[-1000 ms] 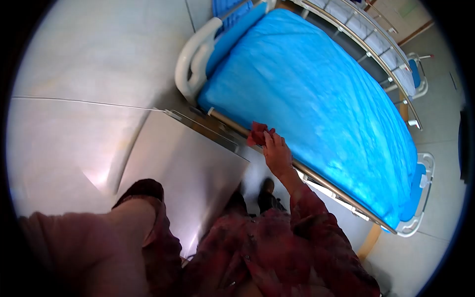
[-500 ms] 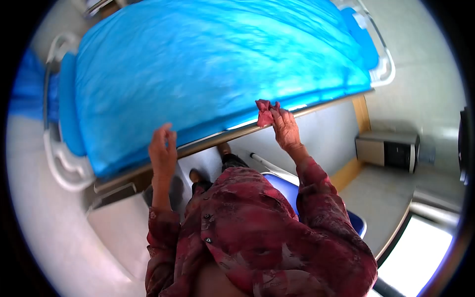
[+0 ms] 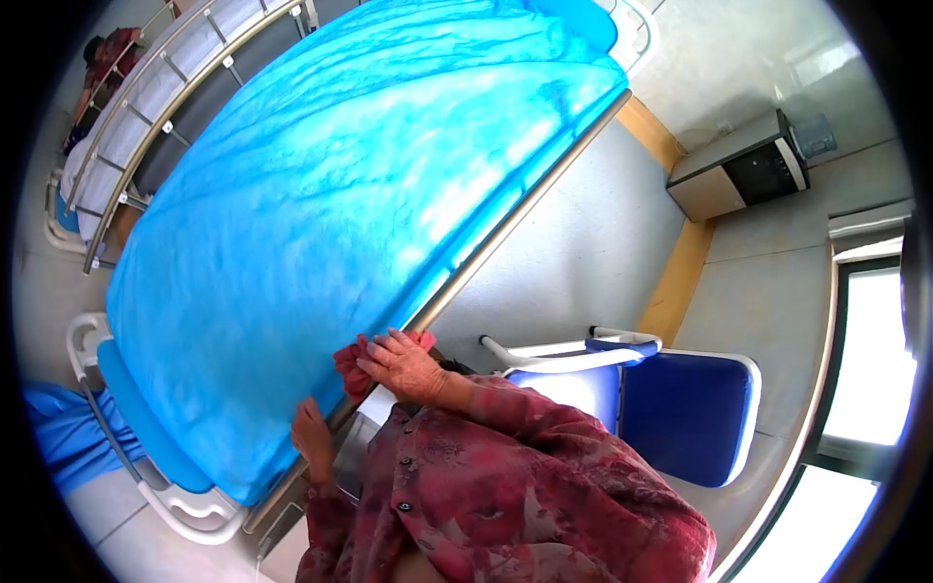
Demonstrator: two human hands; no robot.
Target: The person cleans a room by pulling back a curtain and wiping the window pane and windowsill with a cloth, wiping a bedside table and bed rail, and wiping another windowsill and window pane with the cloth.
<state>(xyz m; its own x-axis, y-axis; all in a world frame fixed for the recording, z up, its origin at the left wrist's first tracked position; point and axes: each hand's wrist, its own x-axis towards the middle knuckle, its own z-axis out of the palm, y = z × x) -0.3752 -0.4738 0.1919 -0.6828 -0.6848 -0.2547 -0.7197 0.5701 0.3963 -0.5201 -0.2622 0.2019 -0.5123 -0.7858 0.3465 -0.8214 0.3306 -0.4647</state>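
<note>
A bed covered with a crinkled bright blue sheet point(image 3: 292, 204) fills the middle of the view, with a metal side rail point(image 3: 525, 209) along its near edge. My right hand point(image 3: 403, 367) presses a red cloth point(image 3: 356, 369) onto that rail, the cloth bunched under its fingers and showing on both sides. Lower left of it, my left hand point(image 3: 312, 437) is beside the rail at the bed's edge, its fingers curled close together. Whatever lies inside those fingers, if anything, is too small to make out.
A blue padded chair point(image 3: 685, 413) with white arms stands at my right. Farther off are a water dispenser point(image 3: 743, 170) and a window point(image 3: 875, 350). A second railed bed point(image 3: 165, 92) is at upper left, with another person point(image 3: 115, 49) beyond it. Blue fabric point(image 3: 73, 432) hangs at lower left.
The view has swung round to the right, bringing chair and window in. My right hand has slid the red cloth along the rail toward my left hand, whose fingers have drawn together.
</note>
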